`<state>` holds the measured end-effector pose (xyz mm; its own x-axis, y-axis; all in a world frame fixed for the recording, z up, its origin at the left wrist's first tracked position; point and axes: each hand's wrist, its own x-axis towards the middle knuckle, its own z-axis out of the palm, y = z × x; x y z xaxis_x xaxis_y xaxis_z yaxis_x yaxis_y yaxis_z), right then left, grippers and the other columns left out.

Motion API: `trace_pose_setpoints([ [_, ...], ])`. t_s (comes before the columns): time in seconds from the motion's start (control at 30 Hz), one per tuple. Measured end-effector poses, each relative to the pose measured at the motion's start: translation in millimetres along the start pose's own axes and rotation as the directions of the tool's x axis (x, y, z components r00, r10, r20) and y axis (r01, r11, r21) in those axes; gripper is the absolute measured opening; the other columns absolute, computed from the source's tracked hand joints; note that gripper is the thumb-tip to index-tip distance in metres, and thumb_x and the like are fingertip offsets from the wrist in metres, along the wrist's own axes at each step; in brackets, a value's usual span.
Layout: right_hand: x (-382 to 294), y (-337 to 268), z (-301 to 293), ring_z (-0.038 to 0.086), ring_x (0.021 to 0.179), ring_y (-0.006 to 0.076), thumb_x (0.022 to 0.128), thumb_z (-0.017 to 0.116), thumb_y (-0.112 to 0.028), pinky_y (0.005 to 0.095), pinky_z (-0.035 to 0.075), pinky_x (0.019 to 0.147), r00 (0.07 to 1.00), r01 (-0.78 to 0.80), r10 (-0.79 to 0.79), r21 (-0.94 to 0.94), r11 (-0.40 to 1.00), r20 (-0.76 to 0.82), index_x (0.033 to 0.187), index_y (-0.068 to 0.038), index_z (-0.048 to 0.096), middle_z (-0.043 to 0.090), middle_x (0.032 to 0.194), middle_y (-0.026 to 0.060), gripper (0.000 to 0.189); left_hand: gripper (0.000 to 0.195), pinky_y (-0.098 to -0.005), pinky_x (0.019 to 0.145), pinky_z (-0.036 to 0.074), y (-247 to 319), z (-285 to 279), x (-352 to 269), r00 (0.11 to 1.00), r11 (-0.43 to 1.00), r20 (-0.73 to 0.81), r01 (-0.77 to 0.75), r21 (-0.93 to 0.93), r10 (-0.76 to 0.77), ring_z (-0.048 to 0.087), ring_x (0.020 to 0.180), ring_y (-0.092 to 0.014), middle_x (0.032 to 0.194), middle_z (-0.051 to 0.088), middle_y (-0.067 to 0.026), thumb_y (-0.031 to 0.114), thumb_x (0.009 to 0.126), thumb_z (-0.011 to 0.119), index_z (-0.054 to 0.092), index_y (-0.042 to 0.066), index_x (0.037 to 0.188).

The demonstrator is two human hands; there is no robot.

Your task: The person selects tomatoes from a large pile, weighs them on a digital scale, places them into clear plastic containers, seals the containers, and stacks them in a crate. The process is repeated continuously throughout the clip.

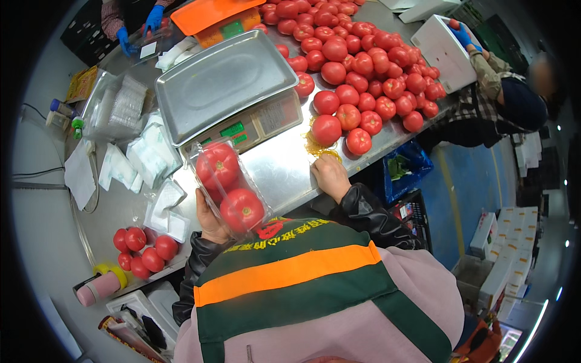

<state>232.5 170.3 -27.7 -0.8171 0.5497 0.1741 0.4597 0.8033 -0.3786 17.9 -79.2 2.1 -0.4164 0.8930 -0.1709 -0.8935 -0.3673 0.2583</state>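
Observation:
My left hand (211, 222) holds a clear plastic clamshell box (255, 187) tilted above the table's front edge. Inside are two large red tomatoes (242, 209), with more red partly hidden beneath them. At the near end of a heap of yellow rubber bands (317, 146), my right hand (331, 176) rests with curled fingers. Its fingertips are hidden, so whether it grips a band is unclear. Just beyond the box stands a weighing scale (247, 129) with a metal pan (227, 81) and lit green digits. A large pile of loose tomatoes (363, 77) spreads to its right.
Absorbent pads (152, 145) and stacked clear trays (120, 104) lie left of the scale. Bagged tomatoes (144, 254) sit near a pink bottle (97, 289). A co-worker's gloved hand (462, 35) is at a white foam box (442, 54); another's blue gloves (154, 19) are far left.

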Motion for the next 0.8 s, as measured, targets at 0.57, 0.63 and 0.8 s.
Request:
trace_pose_setpoints([
  [0.57, 23.9, -87.7, -78.9, 0.062, 0.089, 0.0166, 0.097, 0.051, -0.031, 0.0274, 0.052, 0.076, 0.917, -0.205, 0.225, 0.873, -0.442, 0.330, 0.132, -0.004, 0.045, 0.058, 0.115, 0.0182, 0.044, 0.063, -0.0429, 0.096, 0.050, -27.1, 31.3, 34.7, 0.764, 0.762, 0.142, 0.572, 0.302, -0.630, 0.061, 0.112, -0.023, 0.130, 0.058, -0.0120, 0.049, 0.094, 0.054, 0.043, 0.006, 0.138],
  [0.63, 51.1, -73.8, -123.4, 0.057, 0.079, 0.0144, 0.099, 0.041, -0.047, 0.0273, 0.051, 0.068, 0.944, -0.266, 0.051, 0.843, -0.467, 0.326, 0.137, -0.003, 0.040, 0.050, 0.130, 0.0237, 0.058, 0.060, -0.0421, 0.096, 0.050, -38.2, 37.8, 33.8, 0.734, 0.696, 0.042, 0.624, 0.355, -0.678, 0.062, 0.110, -0.024, 0.129, 0.058, -0.0116, 0.047, 0.094, 0.054, 0.044, 0.005, 0.137],
  [0.8, 11.9, -61.3, -225.7, 0.060, 0.078, 0.0171, 0.092, 0.055, -0.033, 0.0297, 0.051, 0.063, 0.663, -0.051, -0.615, 0.846, 0.531, 0.427, 0.130, 0.000, 0.053, 0.063, 0.115, 0.0194, 0.050, 0.055, -0.0431, 0.102, 0.045, -79.0, 48.7, 9.5, 0.652, 0.605, -0.081, 0.737, 0.300, -0.754, 0.055, 0.120, -0.025, 0.132, 0.054, -0.0110, 0.045, 0.100, 0.043, 0.041, 0.008, 0.140],
])
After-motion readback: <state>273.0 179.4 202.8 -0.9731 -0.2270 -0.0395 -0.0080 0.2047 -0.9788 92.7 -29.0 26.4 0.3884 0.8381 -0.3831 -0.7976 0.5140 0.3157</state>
